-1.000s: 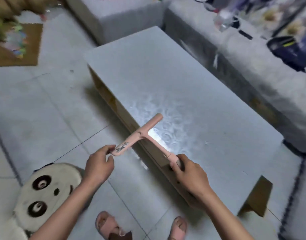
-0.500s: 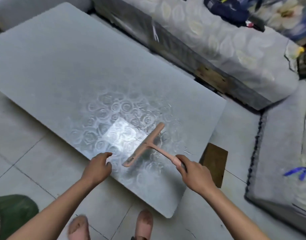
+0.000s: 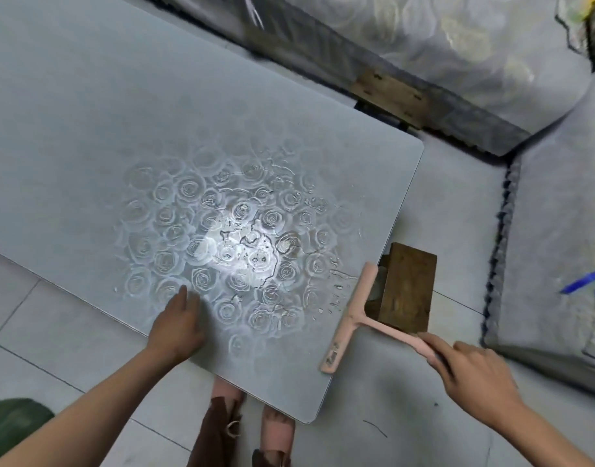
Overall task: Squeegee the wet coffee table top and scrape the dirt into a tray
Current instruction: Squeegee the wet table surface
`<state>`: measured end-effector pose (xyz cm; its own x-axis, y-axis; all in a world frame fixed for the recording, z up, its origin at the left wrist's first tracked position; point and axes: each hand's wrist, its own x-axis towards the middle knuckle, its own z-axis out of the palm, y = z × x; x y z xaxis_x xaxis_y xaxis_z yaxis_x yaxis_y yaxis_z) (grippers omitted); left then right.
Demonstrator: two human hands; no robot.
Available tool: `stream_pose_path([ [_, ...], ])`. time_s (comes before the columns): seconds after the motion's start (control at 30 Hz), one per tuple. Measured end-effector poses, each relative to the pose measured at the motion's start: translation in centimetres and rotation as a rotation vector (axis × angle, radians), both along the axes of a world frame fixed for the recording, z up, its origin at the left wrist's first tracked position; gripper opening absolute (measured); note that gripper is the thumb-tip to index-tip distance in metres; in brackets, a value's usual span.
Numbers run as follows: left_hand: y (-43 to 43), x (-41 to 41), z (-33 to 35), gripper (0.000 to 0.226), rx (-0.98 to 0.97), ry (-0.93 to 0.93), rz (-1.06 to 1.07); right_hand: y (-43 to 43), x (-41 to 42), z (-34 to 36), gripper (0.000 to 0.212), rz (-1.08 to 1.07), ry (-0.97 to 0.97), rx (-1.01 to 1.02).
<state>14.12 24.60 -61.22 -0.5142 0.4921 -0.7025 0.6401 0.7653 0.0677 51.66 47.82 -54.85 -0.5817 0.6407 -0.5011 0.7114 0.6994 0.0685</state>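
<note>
Squeegee (image 3: 352, 317) at the desk (image 3: 87, 96) edge, no tray in sight.
The right hand (image 3: 474, 375) clasps the pink handle, blade just beyond its fingers; the left hand (image 3: 176, 326) lies flat, fingers straight, beside the puddle (image 3: 255, 251). A stroke toward the edge likely sends dirty water onto the floor (image 3: 390, 399).

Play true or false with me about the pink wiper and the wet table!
1. The right hand holds the pink squeegee by its handle. True.
2. The pink squeegee lies in the middle of the table. False: its blade is at the table's end, beside a brown wooden block.
3. The left hand rests flat on the table top. True.
4. The table top is all dry. False: water shines on its rose pattern.
5. The feet are in blue shoes. False: in pink slippers.
</note>
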Motion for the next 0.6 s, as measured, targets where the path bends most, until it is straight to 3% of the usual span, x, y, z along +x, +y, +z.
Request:
stream_pose_path([
  [0.1,-0.4,-1.0,-1.0,0.069,-0.026,0.061,-0.068,-1.4,-4.3,-2.2,0.04,0.018,0.139,-0.018],
  [0.3,-1.4,-2.4,-2.7,0.064,0.015,0.044,-0.114,-2.2,-13.5,-5.1,0.042,0.142,0.184,-0.016],
  [0.4,-1.4,-3.4,-2.6,0.056,0.041,0.044,-0.112,-0.6,-12.2,-2.6,0.042,0.174,0.213,-0.021],
  [0.6,-1.8,-5.1,-2.3,0.064,0.089,-0.01,-0.114,1.0,-7.9,1.6,0.032,0.208,0.193,0.054],
])
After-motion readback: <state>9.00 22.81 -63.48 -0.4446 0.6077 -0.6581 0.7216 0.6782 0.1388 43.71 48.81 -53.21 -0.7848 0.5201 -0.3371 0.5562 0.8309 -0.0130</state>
